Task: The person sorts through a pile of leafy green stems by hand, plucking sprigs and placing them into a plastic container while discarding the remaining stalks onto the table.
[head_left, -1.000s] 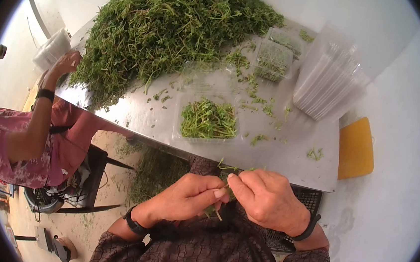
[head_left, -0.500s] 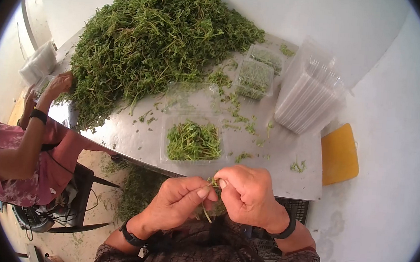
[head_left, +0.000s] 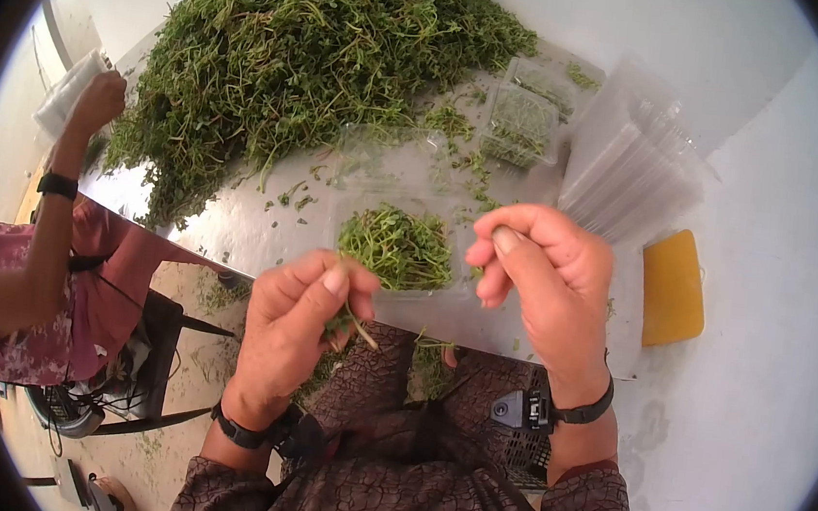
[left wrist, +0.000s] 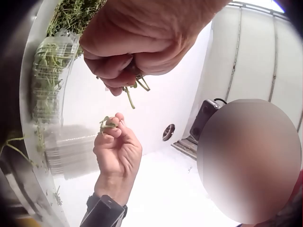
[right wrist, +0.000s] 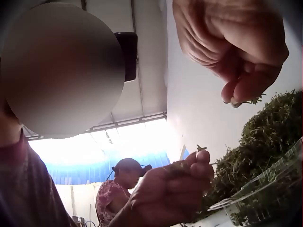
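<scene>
Pinching herb sprigs (head_left: 350, 320) in both hands (head_left: 292, 318), above tray (head_left: 424, 306).

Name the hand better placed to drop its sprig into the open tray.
Right, probably. The right hand pinches a small sprig beside the tray of herbs; the left hand holds stems off the table edge.

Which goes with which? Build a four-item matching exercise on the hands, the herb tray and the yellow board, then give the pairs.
1. left hand
2. right hand
3. yellow board
4. open tray

a. right of the clear tray stack
b. holds loose herbs
c. grips stems
d. pinches a small sprig

Pairs: 1-c, 2-d, 3-a, 4-b
</scene>
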The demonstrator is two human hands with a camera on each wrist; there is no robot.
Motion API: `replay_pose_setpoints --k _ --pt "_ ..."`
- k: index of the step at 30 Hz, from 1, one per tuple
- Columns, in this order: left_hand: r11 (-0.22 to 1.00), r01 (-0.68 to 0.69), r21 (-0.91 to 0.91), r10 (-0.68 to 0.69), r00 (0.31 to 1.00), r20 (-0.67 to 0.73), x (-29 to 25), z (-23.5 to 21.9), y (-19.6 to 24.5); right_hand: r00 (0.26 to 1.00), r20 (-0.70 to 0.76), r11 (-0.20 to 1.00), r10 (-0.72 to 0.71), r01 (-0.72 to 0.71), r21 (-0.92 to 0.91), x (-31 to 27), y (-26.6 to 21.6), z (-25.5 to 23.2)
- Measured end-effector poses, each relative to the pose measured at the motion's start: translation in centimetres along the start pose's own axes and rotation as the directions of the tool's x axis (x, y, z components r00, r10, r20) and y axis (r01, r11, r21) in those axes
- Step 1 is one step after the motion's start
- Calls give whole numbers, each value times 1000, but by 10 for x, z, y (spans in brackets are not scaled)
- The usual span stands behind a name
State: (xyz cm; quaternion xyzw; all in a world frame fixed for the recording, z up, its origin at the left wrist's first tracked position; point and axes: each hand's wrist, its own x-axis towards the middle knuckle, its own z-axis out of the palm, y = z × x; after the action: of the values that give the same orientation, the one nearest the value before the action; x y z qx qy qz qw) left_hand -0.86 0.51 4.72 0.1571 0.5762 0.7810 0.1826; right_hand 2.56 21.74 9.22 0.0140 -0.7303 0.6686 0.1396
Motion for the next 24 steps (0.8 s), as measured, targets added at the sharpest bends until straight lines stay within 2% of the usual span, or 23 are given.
replay_pose_setpoints --k 2,4,7,12,14,15,17,18,19,20,21,23,24 --pt "999 -17 34 20 997 -72 4 1 1 1000 2 1000 16 -16 3 7 6 3" --pt "1000 -13 21 14 997 -80 9 0 0 996 21 994 90 -88 -72 15 16 4" --pt "1000 -8 9 9 996 -87 12 -1 -2 992 24 981 122 -117 -156 23 34 3" --pt "999 36 -34 -38 996 -85 11 -3 -7 993 0 967 121 -118 -224 21 31 -5" --pt "997 42 -67 -45 998 -48 10 -2 -7 996 -2 968 94 -92 -235 17 27 -9" --pt "997 42 -68 -45 998 -50 9 0 -5 997 43 966 72 -59 -252 14 25 -11" --pt "991 107 -80 -107 994 11 5 4 -2 994 93 963 51 -24 -268 7 24 -11" --pt "991 107 -82 -107 994 8 3 7 0 986 159 981 44 -12 -194 1 24 -9" --pt "990 136 -20 -135 988 73 2 10 2 974 223 993 32 -5 -119 -3 23 -7" --pt "986 161 44 -165 977 136 0 12 2 951 304 989 61 -15 -150 -6 19 -7" --pt "986 159 43 -163 977 134 0 13 -3 950 307 988 60 -14 -152 -9 21 -4" --pt "987 3 163 -49 958 284 -1 14 -17 935 339 988 -108 137 -64 -15 27 4" --pt "985 22 170 -69 957 280 -3 17 -17 933 355 993 -53 86 -78 -18 26 2"
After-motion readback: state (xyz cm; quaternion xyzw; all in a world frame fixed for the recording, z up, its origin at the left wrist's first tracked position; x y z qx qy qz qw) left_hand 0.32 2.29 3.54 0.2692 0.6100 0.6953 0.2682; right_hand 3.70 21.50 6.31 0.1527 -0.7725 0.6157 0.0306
